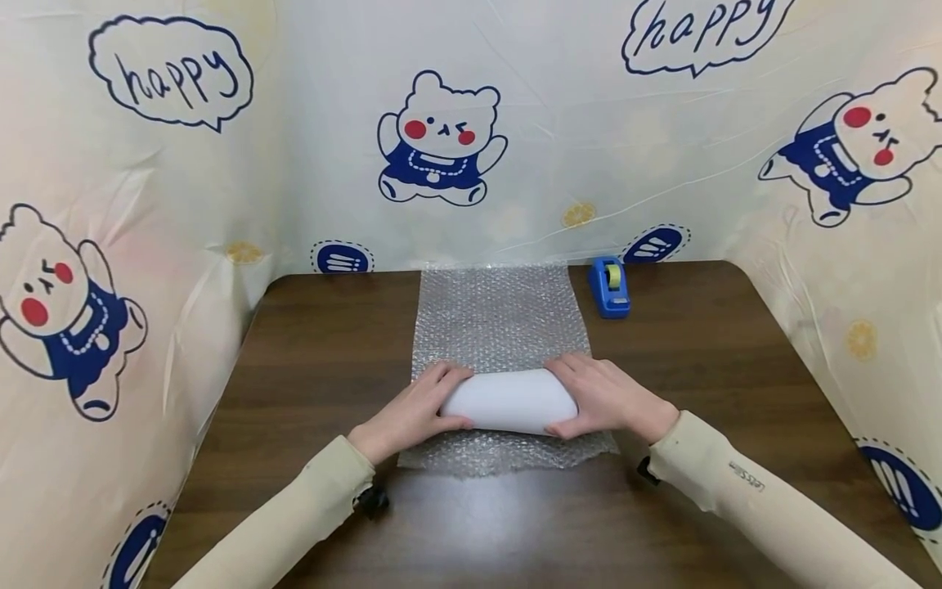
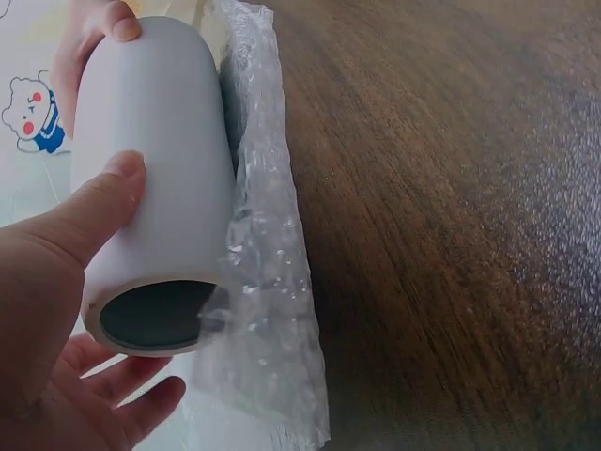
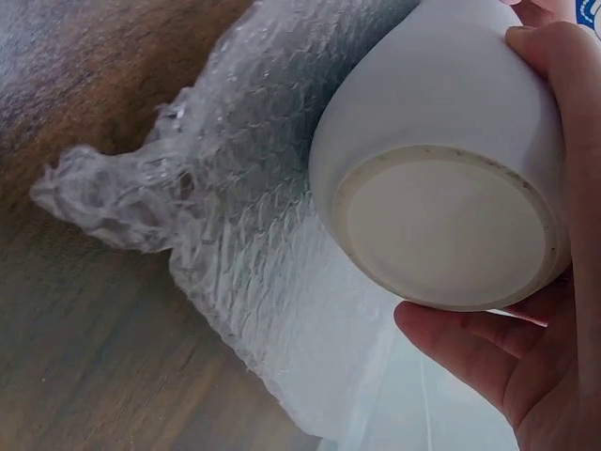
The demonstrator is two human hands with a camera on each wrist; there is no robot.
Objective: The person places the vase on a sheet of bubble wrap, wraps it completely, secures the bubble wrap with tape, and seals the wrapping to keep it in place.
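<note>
A smooth white vase (image 1: pixel 511 401) lies sideways over a sheet of bubble wrap (image 1: pixel 500 319). My left hand (image 1: pixel 412 413) grips its mouth end, thumb on the near side and fingers on the far side. At the other end my right hand (image 1: pixel 607 397) holds the vase around its base in the same way. The left wrist view shows the dark round opening (image 2: pixel 155 315) near the left fingers. A flat, unglazed-looking base (image 3: pixel 446 230) faces the right wrist camera. The near edge of the wrap sticks out past the vase, crumpled at one corner.
A blue tape dispenser (image 1: pixel 611 290) with a yellowish roll stands at the back of the dark wooden table (image 1: pixel 331 327), right of the wrap. Pale cloth (image 1: pixel 309 147) printed with cartoon bears hangs behind and along both sides.
</note>
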